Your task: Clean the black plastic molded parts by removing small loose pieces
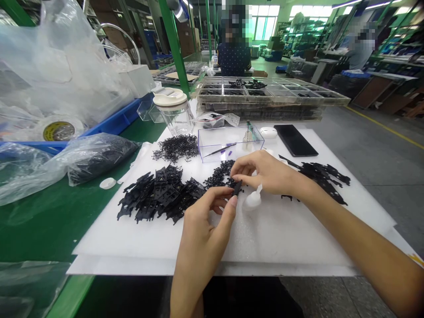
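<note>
Between my two hands, over the white board [281, 238], is a small flat black plastic part [237, 188]. My left hand [208, 221] pinches its lower end between thumb and fingers. The fingertips of my right hand [261, 172] are closed at its upper end; a smaller piece there, if any, is hidden. A white squeeze bottle [253, 199] with a thin nozzle is just below my right hand. Behind the fingers lies a heap of tiny black pieces [218, 174]. Left of my left hand is a pile of black plastic frames [159, 194].
Thin black clips [177, 147] lie near a lidded clear jar [175, 115]. A clear box [212, 143] holds tweezers [220, 150]. A black phone [294, 140] and more black parts [326, 176] are on the right. Compartment trays [271, 95] stand behind; a person [233, 57] sits beyond.
</note>
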Motion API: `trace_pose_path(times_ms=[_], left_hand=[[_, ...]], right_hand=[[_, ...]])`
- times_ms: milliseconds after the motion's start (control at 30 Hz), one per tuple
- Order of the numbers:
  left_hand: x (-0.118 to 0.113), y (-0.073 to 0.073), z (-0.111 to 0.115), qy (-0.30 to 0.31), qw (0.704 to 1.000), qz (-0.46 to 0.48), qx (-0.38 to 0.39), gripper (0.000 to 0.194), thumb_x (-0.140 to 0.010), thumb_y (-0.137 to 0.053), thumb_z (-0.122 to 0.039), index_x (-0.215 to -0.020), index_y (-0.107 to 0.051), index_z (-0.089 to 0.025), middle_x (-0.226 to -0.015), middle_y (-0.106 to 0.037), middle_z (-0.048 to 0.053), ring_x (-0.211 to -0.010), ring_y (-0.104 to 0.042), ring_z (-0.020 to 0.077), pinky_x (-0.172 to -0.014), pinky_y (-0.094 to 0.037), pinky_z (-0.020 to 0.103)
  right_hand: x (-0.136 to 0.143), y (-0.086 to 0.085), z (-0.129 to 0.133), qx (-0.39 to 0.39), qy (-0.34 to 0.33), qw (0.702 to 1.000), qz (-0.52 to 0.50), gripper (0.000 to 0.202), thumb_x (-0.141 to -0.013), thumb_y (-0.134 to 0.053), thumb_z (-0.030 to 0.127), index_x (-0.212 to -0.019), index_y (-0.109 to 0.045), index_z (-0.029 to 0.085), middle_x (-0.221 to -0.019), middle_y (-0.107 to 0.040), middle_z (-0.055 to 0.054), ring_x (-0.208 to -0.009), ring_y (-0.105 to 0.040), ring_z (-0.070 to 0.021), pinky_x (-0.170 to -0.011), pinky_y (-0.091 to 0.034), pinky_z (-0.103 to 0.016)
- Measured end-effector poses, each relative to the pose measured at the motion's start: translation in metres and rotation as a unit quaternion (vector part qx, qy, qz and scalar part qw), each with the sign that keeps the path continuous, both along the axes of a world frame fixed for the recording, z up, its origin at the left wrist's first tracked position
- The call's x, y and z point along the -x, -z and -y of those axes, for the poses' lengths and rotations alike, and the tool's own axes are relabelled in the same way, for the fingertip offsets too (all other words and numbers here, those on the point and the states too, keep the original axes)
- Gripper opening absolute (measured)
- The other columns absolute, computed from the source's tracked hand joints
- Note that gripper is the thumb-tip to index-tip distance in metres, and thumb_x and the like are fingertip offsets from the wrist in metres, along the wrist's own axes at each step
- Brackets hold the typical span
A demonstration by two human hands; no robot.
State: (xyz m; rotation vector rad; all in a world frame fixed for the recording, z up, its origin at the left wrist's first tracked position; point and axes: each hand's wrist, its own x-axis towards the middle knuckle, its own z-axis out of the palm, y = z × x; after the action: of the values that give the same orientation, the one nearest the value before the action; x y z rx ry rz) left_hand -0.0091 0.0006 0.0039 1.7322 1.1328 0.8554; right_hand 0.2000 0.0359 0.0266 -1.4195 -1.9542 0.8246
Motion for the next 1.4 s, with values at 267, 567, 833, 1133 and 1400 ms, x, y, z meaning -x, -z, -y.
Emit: trace_pose_path(times_ms=[267,567,833,1133,1400], left_hand=[[-0.0001,0.0010,-0.0006,0.001,1.000,0.001,-0.006,0.017,-0.099,-0.065,-0.041,-0.110,-0.073,-0.030,-0.094,-0.075,-0.002,-0.088,-0.069,0.0183,-0.069,-0.051,0.025],[-0.0001,0.0003,0.0000,-0.001,1.000,-0.004,-0.013,0.017,-0.099,-0.064,-0.041,-0.109,-0.073,-0.031,-0.096,-0.076,-0.002,-0.089,-0.069,0.0183,-0.067,-0.052,0.024],[-0.0003,-0.0011,-0.0004,0.002,1.000,-0.012,-0.012,0.017,-0.099,-0.064,-0.041,-0.107,-0.073,-0.029,-0.095,-0.076,-0.001,-0.087,-0.069,0.0188,-0.064,-0.051,0.025],[-0.0005,-0.0011,-0.0011,0.003,1.000,0.002,-0.031,0.015,-0.098,-0.064,-0.037,-0.105,-0.073,-0.028,-0.093,-0.077,-0.001,-0.085,-0.071,0.0194,-0.075,-0.053,0.029],[-0.0009,-0.0013,-0.0022,0.006,0.999,0.009,-0.038,0.013,-0.098,-0.066,-0.035,-0.106,-0.074,-0.028,-0.092,-0.077,-0.002,-0.085,-0.072,0.0178,-0.077,-0.053,0.028]], right_hand=[[0.0003,0.0008,0.0001,0.006,0.000,1.000,0.002,0.010,-0.090,-0.065,0.017,-0.089,-0.074,0.015,-0.082,-0.077,-0.004,-0.075,-0.071,-0.0167,-0.068,-0.054,-0.025],[0.0011,0.0003,-0.0001,0.017,0.000,1.000,0.005,0.009,-0.089,-0.065,0.016,-0.089,-0.074,0.016,-0.081,-0.076,-0.004,-0.075,-0.071,-0.0167,-0.068,-0.054,-0.025],[0.0024,-0.0007,0.0010,0.026,0.000,1.000,0.010,0.010,-0.090,-0.064,0.016,-0.089,-0.073,0.015,-0.080,-0.075,-0.004,-0.073,-0.069,-0.0159,-0.066,-0.053,-0.025],[0.0017,0.0006,0.0000,0.024,-0.002,1.000,0.012,0.010,-0.091,-0.063,0.016,-0.089,-0.073,0.016,-0.080,-0.075,-0.004,-0.071,-0.068,-0.0158,-0.066,-0.053,-0.026],[0.0024,0.0000,0.0004,0.017,0.002,1.000,0.006,0.009,-0.088,-0.065,0.012,-0.089,-0.074,0.015,-0.081,-0.076,-0.004,-0.074,-0.070,-0.0159,-0.069,-0.055,-0.025]])
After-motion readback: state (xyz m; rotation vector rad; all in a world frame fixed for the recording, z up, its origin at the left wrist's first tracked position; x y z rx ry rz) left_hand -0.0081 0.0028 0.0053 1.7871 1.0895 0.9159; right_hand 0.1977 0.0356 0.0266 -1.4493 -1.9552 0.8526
